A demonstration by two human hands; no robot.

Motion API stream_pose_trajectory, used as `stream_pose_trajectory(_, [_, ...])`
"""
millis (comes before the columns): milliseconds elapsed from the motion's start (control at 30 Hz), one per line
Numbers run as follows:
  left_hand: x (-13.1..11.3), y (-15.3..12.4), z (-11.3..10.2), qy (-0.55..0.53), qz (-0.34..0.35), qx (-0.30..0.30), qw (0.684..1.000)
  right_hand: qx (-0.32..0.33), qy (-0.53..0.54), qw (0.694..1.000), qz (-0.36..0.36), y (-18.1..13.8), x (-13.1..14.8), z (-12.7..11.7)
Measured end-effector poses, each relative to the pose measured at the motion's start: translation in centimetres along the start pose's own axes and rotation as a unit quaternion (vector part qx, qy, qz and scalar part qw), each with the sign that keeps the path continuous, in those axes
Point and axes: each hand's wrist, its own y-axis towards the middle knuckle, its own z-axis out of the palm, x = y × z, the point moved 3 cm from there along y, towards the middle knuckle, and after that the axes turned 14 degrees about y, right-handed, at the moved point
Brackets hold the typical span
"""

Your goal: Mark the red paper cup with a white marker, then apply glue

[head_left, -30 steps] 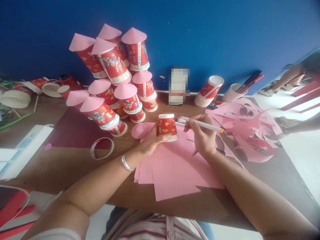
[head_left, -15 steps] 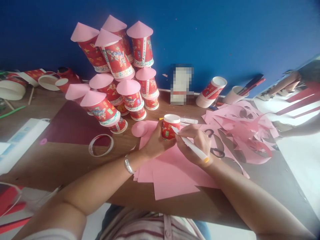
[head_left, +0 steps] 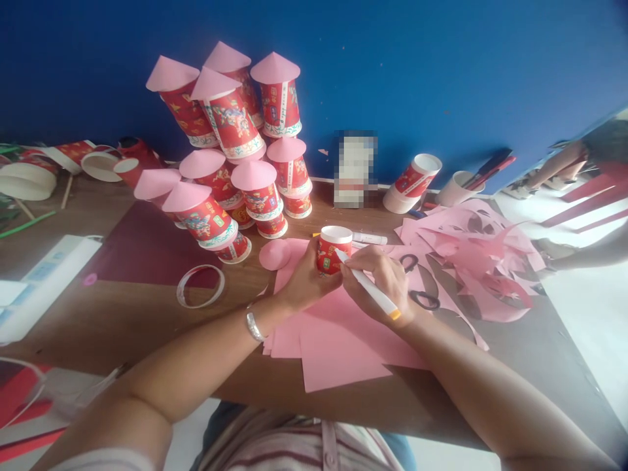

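My left hand (head_left: 309,278) is closed around a red paper cup (head_left: 328,251) with a white rim and coloured pictures. In my right hand (head_left: 380,281) is a white marker (head_left: 370,290) with a yellow end, its tip against or very near the cup's side. Under both hands lie sheets of pink paper (head_left: 338,353). A small pink paper cone (head_left: 275,254) sits at the left edge of the sheets. Behind the cup is another white marker (head_left: 369,238). Black-handled scissors (head_left: 426,299) rest just right of my right hand.
Stacked red cups with pink cone tops (head_left: 230,124) stand at the back left. A paper ring (head_left: 181,286) lies before them. Pink scraps (head_left: 483,261), a cup stack (head_left: 412,183) and a pen cup (head_left: 456,188) are at the right. Behind rises a blue wall (head_left: 417,72).
The view has shifted slightly, so the stacked cups appear a little lower. My right hand and the marker have moved slightly against the cup; both grips stay the same.
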Motion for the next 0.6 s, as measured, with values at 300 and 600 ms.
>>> stream_pose_trajectory(300, [-0.4, -0.1, -0.2, -0.033, -0.037, 0.001, 0.999, -0.005, -0.004, 1.0, 0.007, -0.1, -0.2, 0.0])
stream_pose_trajectory(600, [-1.0, 0.2, -0.7, -0.015, -0.038, 0.042, 0.998, -0.014, 0.0, 0.999, 0.049, 0.2, -0.5, -0.5])
